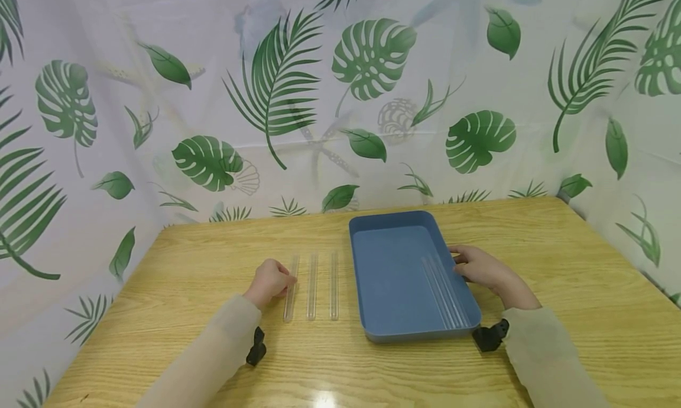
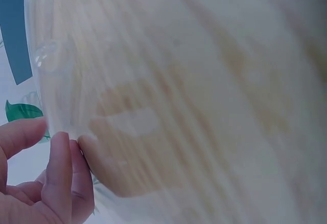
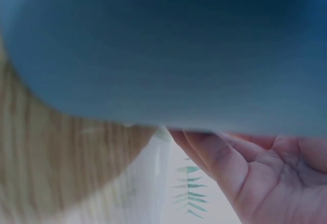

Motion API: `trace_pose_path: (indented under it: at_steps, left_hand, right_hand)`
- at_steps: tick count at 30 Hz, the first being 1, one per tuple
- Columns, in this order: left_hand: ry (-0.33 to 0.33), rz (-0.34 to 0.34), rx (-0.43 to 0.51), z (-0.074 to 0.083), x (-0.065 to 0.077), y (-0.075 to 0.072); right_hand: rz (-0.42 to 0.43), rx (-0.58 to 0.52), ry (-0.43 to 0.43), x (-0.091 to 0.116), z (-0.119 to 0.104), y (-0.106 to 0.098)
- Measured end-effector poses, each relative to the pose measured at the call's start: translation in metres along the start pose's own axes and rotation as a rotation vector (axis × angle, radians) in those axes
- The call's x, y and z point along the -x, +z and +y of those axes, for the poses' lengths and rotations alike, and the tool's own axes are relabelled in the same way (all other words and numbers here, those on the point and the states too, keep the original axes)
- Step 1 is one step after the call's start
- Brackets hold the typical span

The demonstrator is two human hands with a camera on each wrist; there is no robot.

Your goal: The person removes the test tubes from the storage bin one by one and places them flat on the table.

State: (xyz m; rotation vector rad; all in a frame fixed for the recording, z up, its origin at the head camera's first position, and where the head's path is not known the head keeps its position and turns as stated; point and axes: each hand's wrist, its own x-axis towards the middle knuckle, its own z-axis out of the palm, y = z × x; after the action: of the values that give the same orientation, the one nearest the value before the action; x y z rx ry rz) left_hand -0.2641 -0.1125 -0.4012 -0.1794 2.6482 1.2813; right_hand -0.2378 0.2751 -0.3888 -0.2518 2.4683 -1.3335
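My left hand (image 1: 272,279) pinches the leftmost of three clear test tubes (image 1: 289,301) that lie side by side on the wooden table. In the left wrist view, thumb and fingertips come together at the see-through tube (image 2: 53,91). The middle tube (image 1: 311,290) and the right one (image 1: 334,290) lie parallel, between that hand and a blue tray (image 1: 393,331). Along the tray's right wall, my right hand (image 1: 486,272) grips the side. The tray's wall hides some of its fingertips in the right wrist view. More clear tubes (image 1: 444,292) lie together inside the tray, along its right side.
The wooden table (image 1: 213,248) runs back to a hanging cloth (image 1: 298,130) printed with green leaves. Dark wrist devices (image 1: 256,347) sit at both sleeves. A bright light reflection shows at the table's near edge.
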Motion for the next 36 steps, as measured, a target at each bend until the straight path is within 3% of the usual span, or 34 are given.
trace_pose_path:
  at_steps: [36]
  left_hand:
    - [0.015,-0.005,0.01,-0.0048,0.0008,-0.0032]
  right_hand:
    - [0.0,-0.003,0.007,-0.0001,-0.0002,0.0002]
